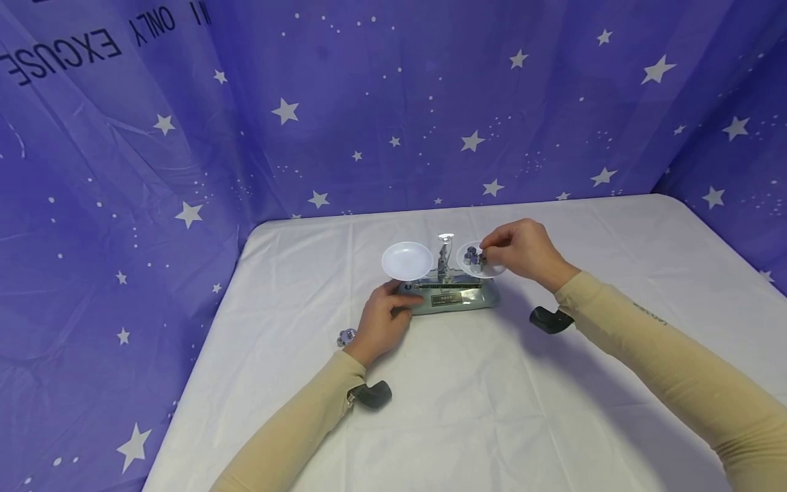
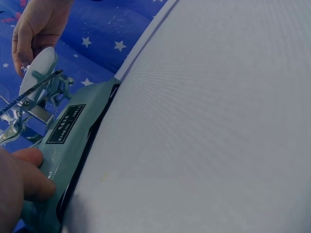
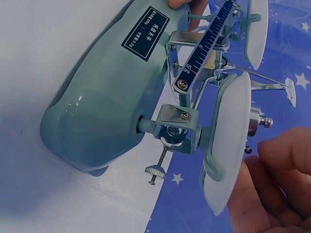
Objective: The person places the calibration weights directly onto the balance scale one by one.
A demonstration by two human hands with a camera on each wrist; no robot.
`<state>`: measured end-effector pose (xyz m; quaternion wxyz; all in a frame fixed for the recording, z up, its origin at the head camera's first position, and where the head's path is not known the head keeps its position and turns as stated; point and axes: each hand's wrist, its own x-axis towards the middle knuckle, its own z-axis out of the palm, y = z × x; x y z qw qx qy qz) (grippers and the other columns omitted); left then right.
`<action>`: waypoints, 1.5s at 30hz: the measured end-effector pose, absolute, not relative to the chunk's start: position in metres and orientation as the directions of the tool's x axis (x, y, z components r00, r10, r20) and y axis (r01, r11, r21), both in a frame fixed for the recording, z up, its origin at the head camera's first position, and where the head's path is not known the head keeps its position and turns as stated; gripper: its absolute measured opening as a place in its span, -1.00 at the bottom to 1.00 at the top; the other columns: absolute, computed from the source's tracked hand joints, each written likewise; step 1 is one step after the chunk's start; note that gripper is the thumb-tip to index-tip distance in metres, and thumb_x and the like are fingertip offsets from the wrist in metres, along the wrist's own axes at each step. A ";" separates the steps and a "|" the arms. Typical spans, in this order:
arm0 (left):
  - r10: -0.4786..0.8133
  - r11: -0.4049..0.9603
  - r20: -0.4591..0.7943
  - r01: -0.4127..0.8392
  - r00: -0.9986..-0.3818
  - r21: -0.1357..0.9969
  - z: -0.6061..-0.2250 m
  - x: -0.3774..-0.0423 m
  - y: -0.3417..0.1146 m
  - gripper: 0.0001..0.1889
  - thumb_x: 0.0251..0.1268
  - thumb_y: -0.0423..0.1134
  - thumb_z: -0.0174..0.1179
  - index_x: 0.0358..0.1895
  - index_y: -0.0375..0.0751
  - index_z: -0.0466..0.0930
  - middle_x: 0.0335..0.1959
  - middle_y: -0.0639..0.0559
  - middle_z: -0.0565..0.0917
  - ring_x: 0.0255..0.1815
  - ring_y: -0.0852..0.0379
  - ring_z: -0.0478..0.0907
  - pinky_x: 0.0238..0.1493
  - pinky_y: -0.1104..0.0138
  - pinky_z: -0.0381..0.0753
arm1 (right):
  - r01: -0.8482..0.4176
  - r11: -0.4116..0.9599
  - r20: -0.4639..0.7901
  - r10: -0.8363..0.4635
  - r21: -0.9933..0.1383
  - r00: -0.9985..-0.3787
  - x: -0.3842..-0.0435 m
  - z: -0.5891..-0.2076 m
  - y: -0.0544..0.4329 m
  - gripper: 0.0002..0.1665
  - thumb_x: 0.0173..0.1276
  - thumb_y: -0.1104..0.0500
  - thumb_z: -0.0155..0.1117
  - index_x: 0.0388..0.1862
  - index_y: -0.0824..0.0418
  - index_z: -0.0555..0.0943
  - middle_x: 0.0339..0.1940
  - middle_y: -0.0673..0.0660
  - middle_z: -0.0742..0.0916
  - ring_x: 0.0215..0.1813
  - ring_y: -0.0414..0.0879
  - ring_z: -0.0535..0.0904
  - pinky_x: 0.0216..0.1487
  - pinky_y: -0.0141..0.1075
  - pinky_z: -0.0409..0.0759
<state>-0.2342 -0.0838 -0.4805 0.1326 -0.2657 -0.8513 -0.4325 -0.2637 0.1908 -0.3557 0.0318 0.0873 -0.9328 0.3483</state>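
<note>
A green-based balance scale [image 1: 451, 301] with two white pans stands on the table. My left hand [image 1: 381, 324] holds the left end of its base, thumb on the front face and fingers behind, as the left wrist view shows. At the right pan [image 3: 228, 145], my right hand [image 1: 522, 253] pinches at a small metal weight [image 3: 248, 150] by its knob, fingertips right at the pan's surface. Beside it on that pan stand several shiny metal weights [image 1: 471, 255]. The left pan [image 1: 408, 261] is bare. A graduated beam [image 3: 204, 46] runs along the scale's front.
A small cluster of metal weights [image 1: 347, 337] lies on the white-covered table [image 1: 467, 410], left of my left wrist. Black wrist-worn devices [image 1: 371, 395] stick out from both sleeves. A purple star-patterned curtain [image 1: 393, 102] hangs behind the table and at its sides.
</note>
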 end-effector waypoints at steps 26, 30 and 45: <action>0.337 0.498 0.456 0.567 -0.824 0.656 -0.483 -0.235 -0.085 -0.65 0.05 -0.48 0.11 -0.16 -0.24 0.84 0.31 -0.38 0.58 0.34 -0.31 0.53 0.40 -0.08 0.47 | -0.173 0.782 0.159 -0.096 -0.599 -0.983 -0.240 -0.343 0.227 -0.79 0.28 0.22 0.36 -0.17 0.27 0.81 -0.19 0.27 0.84 -0.29 -0.28 0.67 -0.30 -0.46 0.61; 0.335 0.500 0.454 0.564 -0.826 0.658 -0.482 -0.234 -0.086 -0.66 0.06 -0.47 0.12 -0.16 -0.24 0.84 0.32 -0.37 0.58 0.35 -0.32 0.53 0.40 -0.09 0.47 | -0.160 0.783 0.161 -0.077 -0.602 -0.984 -0.238 -0.343 0.234 -0.79 0.29 0.23 0.36 -0.15 0.27 0.81 -0.16 0.28 0.84 -0.30 -0.33 0.66 -0.30 -0.49 0.60; 0.332 0.494 0.435 0.547 -0.837 0.676 -0.480 -0.233 -0.083 -0.66 0.07 -0.49 0.11 -0.15 -0.24 0.84 0.33 -0.39 0.57 0.37 -0.33 0.50 0.43 -0.10 0.45 | -0.108 0.766 0.146 -0.019 -0.634 -0.989 -0.227 -0.353 0.253 -0.76 0.32 0.17 0.37 -0.11 0.25 0.80 -0.14 0.25 0.85 -0.34 -0.49 0.59 -0.30 -0.51 0.58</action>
